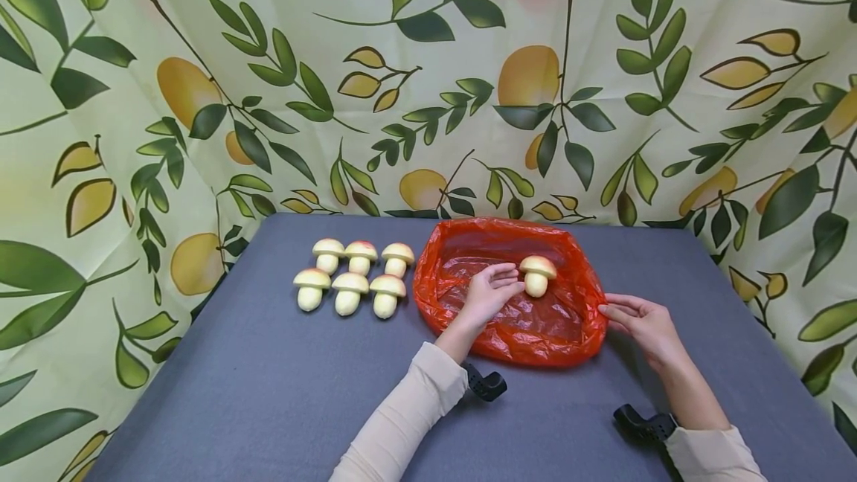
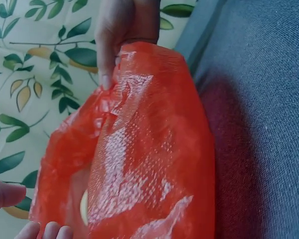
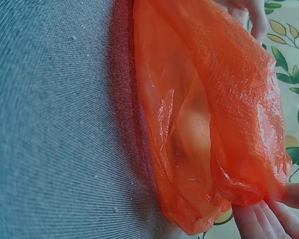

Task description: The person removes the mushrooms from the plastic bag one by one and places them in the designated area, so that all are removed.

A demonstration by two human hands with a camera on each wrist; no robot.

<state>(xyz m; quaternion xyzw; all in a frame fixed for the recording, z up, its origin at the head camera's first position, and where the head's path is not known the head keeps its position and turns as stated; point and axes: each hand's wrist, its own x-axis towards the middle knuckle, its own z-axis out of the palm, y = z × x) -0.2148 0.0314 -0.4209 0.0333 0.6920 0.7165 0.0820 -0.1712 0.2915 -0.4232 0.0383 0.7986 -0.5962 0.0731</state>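
Observation:
A red plastic bag [image 1: 515, 354] lies with its mouth spread wide on the table. Inside it is one toy mushroom [image 1: 538, 275] with a pale stem and a reddish-yellow cap. My left hand [image 1: 492, 294] hovers over the bag's mouth beside that mushroom, fingers extended and nothing held. With thumb and fingers, my right hand [image 1: 644, 324] pinches the bag's right rim. In the right wrist view the mushroom shows as a pale blur through the red film [image 3: 194, 129]. The left wrist view catches only a sliver of the mushroom [image 2: 84, 208] behind the bag's edge.
Left of the bag, several matching mushrooms [image 1: 350, 294] lie in two rows on the grey-blue table [image 1: 268, 393]. A leaf-and-fruit patterned cloth [image 1: 415, 95] hangs behind and at the sides. Black wrist cameras [image 1: 487, 384] sit on both wrists.

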